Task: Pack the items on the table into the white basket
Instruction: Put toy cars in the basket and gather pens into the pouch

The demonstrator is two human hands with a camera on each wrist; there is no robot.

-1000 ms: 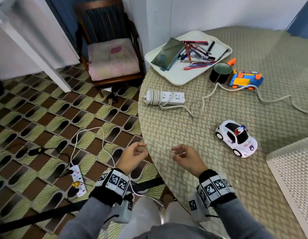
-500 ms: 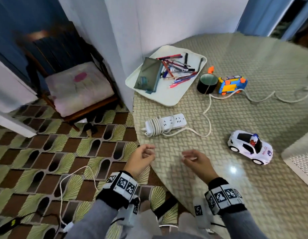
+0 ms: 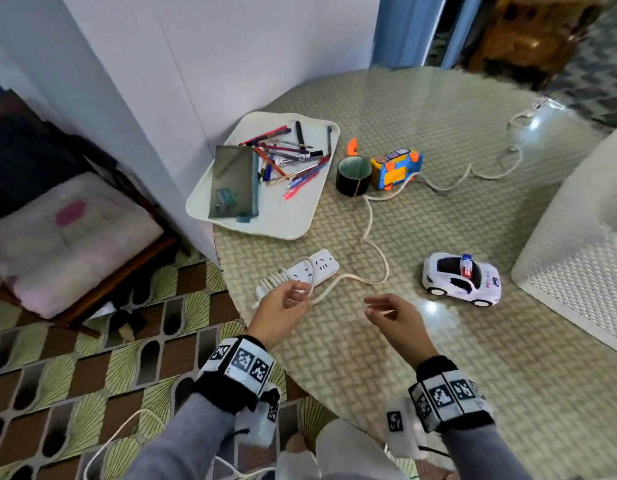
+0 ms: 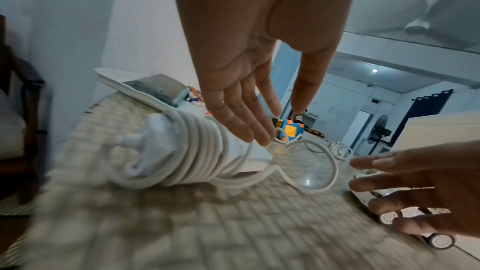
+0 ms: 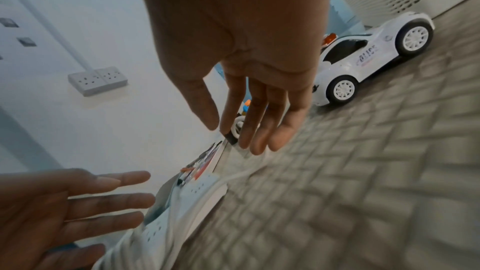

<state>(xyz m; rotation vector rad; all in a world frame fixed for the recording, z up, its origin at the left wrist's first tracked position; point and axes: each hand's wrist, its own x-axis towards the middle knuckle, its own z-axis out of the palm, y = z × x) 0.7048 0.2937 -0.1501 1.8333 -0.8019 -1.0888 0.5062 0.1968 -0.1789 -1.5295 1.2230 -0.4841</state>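
A white power strip (image 3: 315, 268) with its cord coiled round one end (image 4: 187, 151) lies near the table's left edge. My left hand (image 3: 289, 301) hovers just over that coiled end, fingers straight and empty (image 4: 249, 128). My right hand (image 3: 383, 308) hangs open over the table between the strip and a white toy police car (image 3: 461, 278), holding nothing (image 5: 249, 130). The white basket (image 3: 573, 258) stands at the right edge. Farther back are a black tape roll (image 3: 354, 174) and a blue-and-yellow toy (image 3: 397, 166).
A white tray (image 3: 289, 220) with several pens and a grey pouch (image 3: 234, 183) sits at the back left by the wall. A pale rope (image 3: 371, 233) snakes across the table. A cushioned chair (image 3: 68, 233) stands on the patterned floor to the left.
Both hands have moved forward over the table; the left now reaches the power strip's coiled end. The view has swung right, showing more of the basket.
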